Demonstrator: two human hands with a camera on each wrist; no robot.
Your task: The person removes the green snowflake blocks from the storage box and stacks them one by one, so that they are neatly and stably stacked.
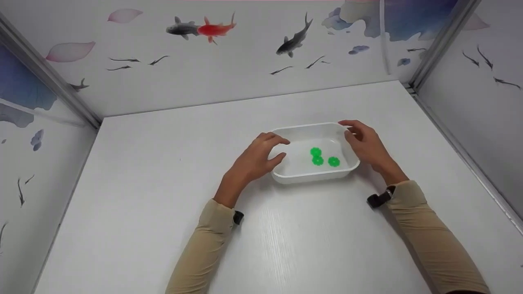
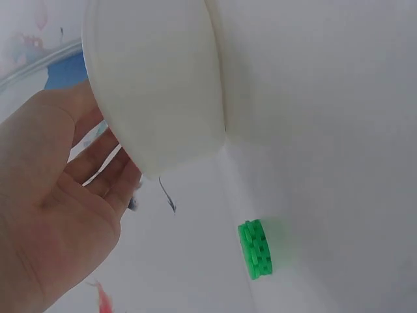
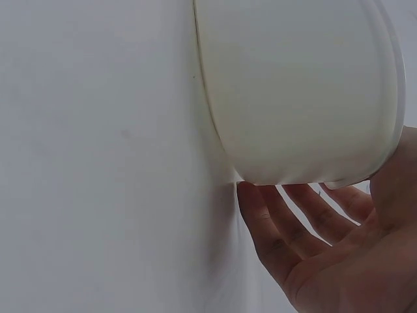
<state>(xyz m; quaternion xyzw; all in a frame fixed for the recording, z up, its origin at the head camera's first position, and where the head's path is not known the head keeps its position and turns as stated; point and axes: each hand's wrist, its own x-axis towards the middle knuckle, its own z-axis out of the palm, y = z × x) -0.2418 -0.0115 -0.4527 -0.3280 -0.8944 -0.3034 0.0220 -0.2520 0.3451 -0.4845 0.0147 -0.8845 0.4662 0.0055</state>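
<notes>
A white rectangular tray with rounded corners rests on the table. Inside lie three small green toothed discs, two of them touching. My right hand grips the tray's right end, its thumb over the rim and its fingers along the far outer side. At the left end my left hand reaches over the rim, thumb and fingertips spread apart with nothing between them. The left wrist view shows that hand partly behind the tray's wall. A green notched piece stands there on the white surface outside the tray.
The white table extends around the tray. Behind it stands a white panel printed with fish, with side panels at left and right. Black bands are worn at both wrists, below beige sleeves.
</notes>
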